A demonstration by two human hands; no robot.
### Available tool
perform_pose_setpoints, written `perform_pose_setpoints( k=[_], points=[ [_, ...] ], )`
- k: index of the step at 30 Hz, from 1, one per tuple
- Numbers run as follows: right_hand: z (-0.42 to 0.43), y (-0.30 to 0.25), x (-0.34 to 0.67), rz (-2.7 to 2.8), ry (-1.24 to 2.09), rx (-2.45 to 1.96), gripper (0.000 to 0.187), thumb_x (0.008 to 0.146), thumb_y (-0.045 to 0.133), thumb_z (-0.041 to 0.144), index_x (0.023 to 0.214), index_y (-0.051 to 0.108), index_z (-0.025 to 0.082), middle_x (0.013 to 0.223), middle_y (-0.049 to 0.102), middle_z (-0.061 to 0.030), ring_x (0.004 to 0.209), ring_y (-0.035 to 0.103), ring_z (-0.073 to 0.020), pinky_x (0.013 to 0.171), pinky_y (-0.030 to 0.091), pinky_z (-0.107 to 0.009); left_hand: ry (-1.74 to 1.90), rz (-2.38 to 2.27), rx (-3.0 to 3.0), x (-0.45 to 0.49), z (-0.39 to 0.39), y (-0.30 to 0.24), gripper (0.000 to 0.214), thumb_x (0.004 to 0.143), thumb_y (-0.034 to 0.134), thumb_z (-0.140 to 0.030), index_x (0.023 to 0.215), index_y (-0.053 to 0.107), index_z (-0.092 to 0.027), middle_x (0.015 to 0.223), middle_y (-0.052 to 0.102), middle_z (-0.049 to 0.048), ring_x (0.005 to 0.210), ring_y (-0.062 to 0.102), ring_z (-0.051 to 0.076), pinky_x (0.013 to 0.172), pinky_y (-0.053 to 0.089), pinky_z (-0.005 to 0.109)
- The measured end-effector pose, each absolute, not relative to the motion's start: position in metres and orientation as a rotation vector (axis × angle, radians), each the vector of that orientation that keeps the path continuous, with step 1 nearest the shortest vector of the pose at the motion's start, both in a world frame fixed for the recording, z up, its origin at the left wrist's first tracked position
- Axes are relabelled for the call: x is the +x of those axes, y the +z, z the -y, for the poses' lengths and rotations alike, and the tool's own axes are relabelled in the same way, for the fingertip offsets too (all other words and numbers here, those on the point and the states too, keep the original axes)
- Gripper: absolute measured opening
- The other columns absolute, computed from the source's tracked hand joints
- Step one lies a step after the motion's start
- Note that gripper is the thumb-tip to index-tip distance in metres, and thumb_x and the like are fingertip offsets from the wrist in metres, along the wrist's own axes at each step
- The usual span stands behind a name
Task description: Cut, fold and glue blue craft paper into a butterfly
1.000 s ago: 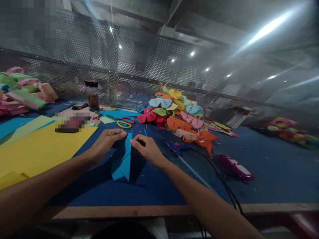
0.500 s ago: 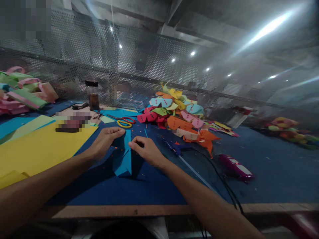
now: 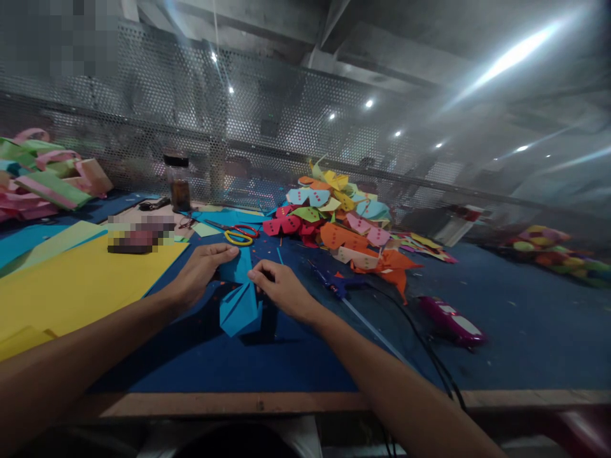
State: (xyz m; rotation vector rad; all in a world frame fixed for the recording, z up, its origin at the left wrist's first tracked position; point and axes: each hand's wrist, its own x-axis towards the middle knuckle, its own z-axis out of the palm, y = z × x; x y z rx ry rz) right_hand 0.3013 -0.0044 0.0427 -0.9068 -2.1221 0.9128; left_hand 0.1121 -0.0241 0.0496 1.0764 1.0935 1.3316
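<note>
In the head view, the blue paper (image 3: 238,313) hangs between the hands, its lower end now spread in angled folds, flatter half a second ago; its shaping seems under way. The left hand (image 3: 204,272) pinches its upper left edge; the right hand (image 3: 279,285), its right edge.
</note>
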Motion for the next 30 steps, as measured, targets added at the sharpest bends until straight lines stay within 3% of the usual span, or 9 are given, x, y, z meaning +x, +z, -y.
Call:
perform_pose_setpoints(
  k=[12,22,30],
  points=[
    [0.0044,0.0404,0.3013,2.125,0.941,-0.891,0.025,0.096,0.058,0.037,0.079,0.06,0.02,0.068,0.059,0.0029,0.067,0.055,-0.0138,0.064,0.039,-0.025,1.368,-1.119,1.071,0.1089,0.0214,0.0477,0.041,0.06,0.087,-0.051,0.068,0.065,-0.018,0.059,0.056,-0.0037,0.051,0.048,0.011,0.047,0.044,0.023],
    [0.0022,0.0428,0.3026,2.103,0.911,-0.9,0.034,0.094,0.056,0.048,0.075,0.058,0.019,0.067,0.053,0.0034,0.067,0.048,-0.0136,0.063,0.034,-0.026,1.367,-1.119,1.043,0.1096,0.0215,0.0502,0.039,0.059,0.087,-0.048,0.069,0.066,-0.017,0.061,0.06,-0.0029,0.053,0.051,0.011,0.05,0.046,0.023],
    [-0.0047,0.0411,0.3048,2.087,0.9,-0.931,0.03,0.093,0.056,0.043,0.075,0.058,0.019,0.068,0.052,0.0034,0.067,0.046,-0.0131,0.063,0.033,-0.025,1.367,-1.086,1.044,0.1107,0.0228,0.0538,0.034,0.061,0.087,-0.045,0.066,0.067,-0.018,0.061,0.063,-0.0016,0.053,0.055,0.013,0.05,0.047,0.024]
  ],
)
